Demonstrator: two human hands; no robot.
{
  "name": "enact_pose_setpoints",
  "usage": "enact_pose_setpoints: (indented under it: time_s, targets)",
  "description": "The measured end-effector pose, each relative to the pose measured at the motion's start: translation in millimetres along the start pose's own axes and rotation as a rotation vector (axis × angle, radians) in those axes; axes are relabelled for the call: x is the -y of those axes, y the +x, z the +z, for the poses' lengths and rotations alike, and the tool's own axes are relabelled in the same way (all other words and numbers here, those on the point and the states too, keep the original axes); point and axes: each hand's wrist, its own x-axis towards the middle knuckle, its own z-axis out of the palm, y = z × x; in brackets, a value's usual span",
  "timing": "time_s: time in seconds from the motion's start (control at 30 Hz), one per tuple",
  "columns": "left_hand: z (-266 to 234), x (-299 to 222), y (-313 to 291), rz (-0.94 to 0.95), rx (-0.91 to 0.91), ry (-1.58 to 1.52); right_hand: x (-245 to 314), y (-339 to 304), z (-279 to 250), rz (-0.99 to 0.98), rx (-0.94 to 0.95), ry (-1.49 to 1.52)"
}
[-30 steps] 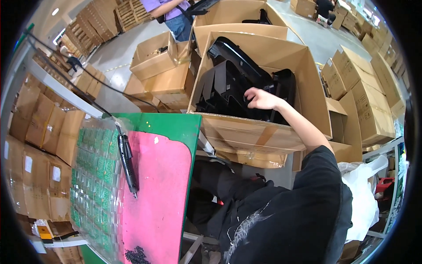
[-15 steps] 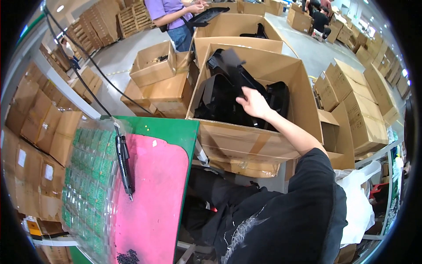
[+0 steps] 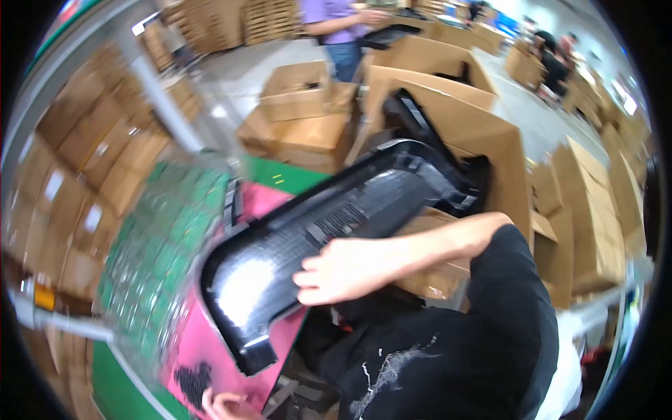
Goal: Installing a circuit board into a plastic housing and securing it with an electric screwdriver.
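My right hand (image 3: 336, 274) is closed on the near edge of a large, glossy black plastic housing (image 3: 280, 262). This long, shallow shell has raised rims and a vented strip in its middle. It lies slantwise, its near end above a pink mat (image 3: 197, 336) and its far end by an open carton (image 3: 500, 150). At the lower edge my left hand (image 3: 227, 406) shows only in part, its fingers apart and slightly bent, nothing visible in them. Beside it is a pile of small black screws (image 3: 192, 381). The housing partly hides a black electric screwdriver (image 3: 233, 199).
Green circuit boards in clear plastic trays (image 3: 157, 245) cover the left of the green table (image 3: 294, 175). More black parts (image 3: 413, 115) stand in the carton. A person in purple (image 3: 336, 24) holds another black part behind. Stacked cartons (image 3: 591, 210) stand at right.
My right hand has come out of the carton toward the table, bringing the black housing over the pink mat. My left hand has come into view at the bottom. The view has shifted.
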Motion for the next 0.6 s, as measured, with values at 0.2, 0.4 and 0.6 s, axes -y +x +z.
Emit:
enact_pose_setpoints:
  time_s: [0.2, 0.4, 0.6]
  targets:
    - [-1, -7, -4, -0.211, 0.537, -0.177, 29, 28, 77, -0.218, 0.184, 0.203]
    - [-28, 3, -16, -0.135, 0.444, 0.088, 32, 64, 101, -0.315, 0.202, 0.299]
    - [-23, 28, -34, -0.019, 0.158, 0.110, -6, 110, 93, -0.181, 0.274, 0.450]
